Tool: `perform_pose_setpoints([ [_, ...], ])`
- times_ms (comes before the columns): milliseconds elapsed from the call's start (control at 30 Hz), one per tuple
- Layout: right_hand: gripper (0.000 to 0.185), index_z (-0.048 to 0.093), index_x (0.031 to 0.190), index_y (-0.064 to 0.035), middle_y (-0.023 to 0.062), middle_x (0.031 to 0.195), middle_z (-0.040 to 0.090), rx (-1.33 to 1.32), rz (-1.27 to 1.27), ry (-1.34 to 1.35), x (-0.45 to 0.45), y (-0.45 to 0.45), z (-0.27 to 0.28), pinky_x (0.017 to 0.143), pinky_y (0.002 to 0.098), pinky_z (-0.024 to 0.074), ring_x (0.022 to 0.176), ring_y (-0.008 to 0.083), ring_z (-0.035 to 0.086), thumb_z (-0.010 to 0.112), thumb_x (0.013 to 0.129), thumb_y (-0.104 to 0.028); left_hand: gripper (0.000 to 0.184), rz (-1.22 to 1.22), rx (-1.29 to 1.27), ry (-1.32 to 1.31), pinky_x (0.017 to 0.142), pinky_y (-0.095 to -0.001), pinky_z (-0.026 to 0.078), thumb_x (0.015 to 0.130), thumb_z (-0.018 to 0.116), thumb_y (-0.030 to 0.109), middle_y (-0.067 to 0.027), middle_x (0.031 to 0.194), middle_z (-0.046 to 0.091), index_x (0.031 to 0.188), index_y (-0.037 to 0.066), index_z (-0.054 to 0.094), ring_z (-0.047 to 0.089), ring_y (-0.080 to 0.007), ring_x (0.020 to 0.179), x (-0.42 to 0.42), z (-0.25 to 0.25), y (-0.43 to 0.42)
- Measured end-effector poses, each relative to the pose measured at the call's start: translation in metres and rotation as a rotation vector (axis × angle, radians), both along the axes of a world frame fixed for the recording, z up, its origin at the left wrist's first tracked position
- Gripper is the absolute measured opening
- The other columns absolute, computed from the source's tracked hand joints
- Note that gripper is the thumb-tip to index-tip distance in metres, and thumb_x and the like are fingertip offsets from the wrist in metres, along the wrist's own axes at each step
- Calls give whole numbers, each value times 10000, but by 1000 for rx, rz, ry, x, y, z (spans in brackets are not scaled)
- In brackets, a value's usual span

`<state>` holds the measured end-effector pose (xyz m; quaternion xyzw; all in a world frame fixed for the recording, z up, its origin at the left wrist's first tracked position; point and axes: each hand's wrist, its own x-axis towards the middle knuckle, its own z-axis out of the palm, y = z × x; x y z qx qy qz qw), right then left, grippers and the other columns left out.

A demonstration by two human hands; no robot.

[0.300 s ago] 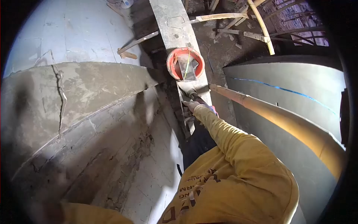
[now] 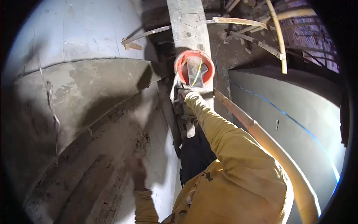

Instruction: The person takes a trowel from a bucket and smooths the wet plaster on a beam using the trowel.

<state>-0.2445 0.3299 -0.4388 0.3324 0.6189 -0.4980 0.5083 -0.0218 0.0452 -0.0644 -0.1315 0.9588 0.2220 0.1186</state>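
The right hand point(image 2: 183, 92) is just beside the red bucket point(image 2: 211, 67) on the long board point(image 2: 188, 35) — the left hand point(image 2: 138, 172) is blurry, in front of the rough wall point(image 2: 108, 149).

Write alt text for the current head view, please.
Yellow-sleeved right hand at the near side of a red bucket on a plank. The blurred left hand is lower, before a wall; a pole slants down at right.
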Motion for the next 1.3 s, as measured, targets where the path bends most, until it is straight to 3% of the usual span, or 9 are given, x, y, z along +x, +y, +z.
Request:
perform_pose_setpoints([
  [133,259,742,1039,-124,90,961,740,-381,-496,-224,-17,-8,-251,743,433,552,863,240,698,686,907,-339,442,252,340,-293,1025,-509,440,1064,487,290,-286,1243,616,1308,-74,547,567,-445,1197,86,-73,61],
  [200,211,726,1044,-161,71,958,738,-288,-629,-379,-39,-1,-289,741,452,558,849,249,694,625,950,-320,428,256,293,-477,940,-440,484,1061,485,308,-182,1136,671,1328,-16,566,628,-336,1076,144,-89,70],
  [267,218,707,1073,-185,54,972,734,-225,-739,-447,-40,7,-292,750,463,560,853,251,693,573,983,-333,406,1111,683,-856,886,-394,475,1044,507,312,-50,1094,655,1363,67,569,606,-199,1000,139,-54,87],
  [333,265,685,1125,-197,40,1003,730,-207,-830,-416,-38,17,-273,771,466,558,877,246,696,531,1006,-376,412,1262,708,-884,855,-387,445,1016,560,312,29,1105,610,1384,128,565,540,-110,970,109,-29,105],
  [500,277,712,1144,-148,82,1090,728,341,364,-55,-85,24,-183,832,446,561,965,267,702,584,947,-294,640,1288,814,-809,1014,-503,413,949,650,425,-96,1393,549,1483,137,447,504,-263,1303,85,-28,105],
  [700,303,753,1127,-100,129,1175,724,481,953,139,-130,26,-102,888,429,564,1039,286,713,671,859,-213,677,1224,879,-648,1100,-497,361,999,551,501,-154,1482,492,1515,91,396,469,-304,1359,24,-53,93],
  [767,292,774,1073,-112,136,1134,735,371,1332,307,-121,31,-134,877,423,565,1035,296,717,699,824,-243,786,1133,846,-639,1126,-512,341,970,553,586,-197,1485,475,1519,52,372,448,-331,1380,-5,-51,98],
  [1000,287,742,1088,-100,107,1030,713,527,441,514,-153,41,-117,816,382,543,942,261,687,688,835,-226,848,1071,987,-580,1147,-543,317,970,533,619,-224,1496,460,1518,0,346,426,-368,1400,70,-82,103],
  [1300,354,664,1189,-58,66,916,654,91,-401,804,-7,20,20,720,313,509,816,189,627,680,848,-149,758,1298,921,-599,1081,-520,392,983,544,575,-180,1487,465,1513,54,391,451,-370,1364,325,-103,118],
])
